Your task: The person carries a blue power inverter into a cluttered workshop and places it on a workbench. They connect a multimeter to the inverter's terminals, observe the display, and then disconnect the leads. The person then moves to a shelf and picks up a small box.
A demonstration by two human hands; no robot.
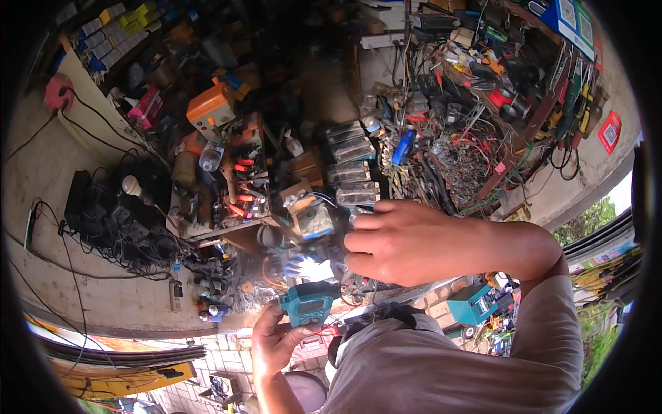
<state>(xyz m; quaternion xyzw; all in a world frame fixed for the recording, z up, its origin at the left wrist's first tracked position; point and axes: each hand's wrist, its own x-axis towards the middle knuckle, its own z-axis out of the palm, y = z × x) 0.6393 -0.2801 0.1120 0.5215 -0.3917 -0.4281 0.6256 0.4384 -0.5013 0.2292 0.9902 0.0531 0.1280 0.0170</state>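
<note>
Meter point(307, 303), teal-cased, sits gripped in my left hand point(273, 342) at the near edge of the counter point(127, 293); from afar, I cannot tell whether my curled right hand point(387, 241) holds anything. Steady support and an unobstructed display point(314, 304), I judge, serve best.

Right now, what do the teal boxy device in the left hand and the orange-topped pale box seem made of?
Teal boxy device: probably matt plastic; even colour, bevelled corners. Orange-topped pale box: painted metal or plastic, satin; smooth faces leave it open.
</note>
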